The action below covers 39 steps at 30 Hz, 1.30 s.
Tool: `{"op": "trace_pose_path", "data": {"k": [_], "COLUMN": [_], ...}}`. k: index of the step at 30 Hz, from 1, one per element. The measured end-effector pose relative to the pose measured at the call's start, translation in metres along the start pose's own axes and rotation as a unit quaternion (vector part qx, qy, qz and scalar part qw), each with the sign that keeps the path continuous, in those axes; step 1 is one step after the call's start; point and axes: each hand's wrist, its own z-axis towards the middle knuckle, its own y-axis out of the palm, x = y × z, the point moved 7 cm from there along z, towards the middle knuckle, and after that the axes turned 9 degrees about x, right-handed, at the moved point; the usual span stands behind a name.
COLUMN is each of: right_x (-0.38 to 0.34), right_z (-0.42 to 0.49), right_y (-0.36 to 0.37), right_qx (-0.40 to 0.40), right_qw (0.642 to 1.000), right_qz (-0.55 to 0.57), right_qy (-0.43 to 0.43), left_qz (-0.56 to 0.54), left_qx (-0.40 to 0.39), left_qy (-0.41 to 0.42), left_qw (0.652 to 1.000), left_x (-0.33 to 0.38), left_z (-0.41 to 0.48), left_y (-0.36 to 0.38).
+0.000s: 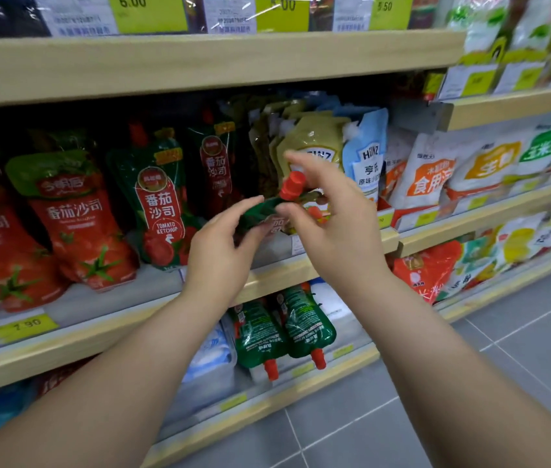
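Observation:
A green ketchup pouch [262, 211] with a red screw cap [292, 185] hangs tilted in front of the middle shelf [301, 270], held between both hands. My left hand [220, 251] grips its lower left side, thumb and fingers curled around the pouch. My right hand [331, 217] pinches the pouch's top just under the cap, with its other fingers spread upward. The pouch's lower part is hidden behind my hands.
Similar green and red ketchup pouches [161, 201] stand on the middle shelf to the left, Heinz pouches [365, 157] behind my hands. Two green pouches [284, 332] lie on the lower shelf. White bags [436, 173] fill the right shelves. Grey tiled floor [470, 383] lies below right.

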Motion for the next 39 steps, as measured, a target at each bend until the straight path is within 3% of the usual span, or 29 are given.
{"op": "trace_pose_path", "data": {"k": [3, 9, 12, 17, 22, 28, 33, 36, 39], "right_x": [0.021, 0.058, 0.061, 0.061, 0.066, 0.069, 0.053, 0.046, 0.046], "right_z": [-0.007, -0.034, -0.032, -0.029, -0.026, -0.027, -0.024, -0.019, -0.016], "right_y": [0.003, 0.050, 0.072, 0.092, 0.102, 0.106, 0.098, 0.101, 0.105], "right_qx": [0.021, -0.098, -0.101, -0.079, -0.060, -0.060, -0.066, -0.084, -0.093], "right_qw": [0.998, 0.978, 0.974, 0.976, 0.976, 0.975, 0.984, 0.984, 0.982], "right_qz": [-0.012, -0.038, -0.034, -0.045, -0.066, -0.096, -0.101, -0.118, -0.129], "right_qy": [0.065, 0.180, 0.201, 0.200, 0.201, 0.191, 0.130, 0.108, 0.102], "left_qz": [-0.025, -0.050, -0.043, 0.097, 0.282, 0.327, 0.239, 0.224, 0.231], "left_qx": [0.007, 0.008, 0.008, 0.074, 0.100, 0.063, 0.104, 0.142, 0.124], "left_qy": [-0.024, -0.047, -0.056, -0.034, 0.091, 0.111, 0.034, -0.021, -0.068], "left_qw": [0.999, 0.998, 0.998, 0.992, 0.950, 0.937, 0.965, 0.964, 0.963], "left_x": [-0.003, -0.009, -0.011, -0.022, -0.037, -0.058, -0.045, -0.035, -0.039], "left_z": [0.005, 0.015, 0.015, -0.001, -0.032, -0.044, -0.028, -0.005, 0.009], "left_y": [-0.003, -0.007, -0.010, -0.041, -0.069, -0.071, -0.081, -0.085, -0.078]}}
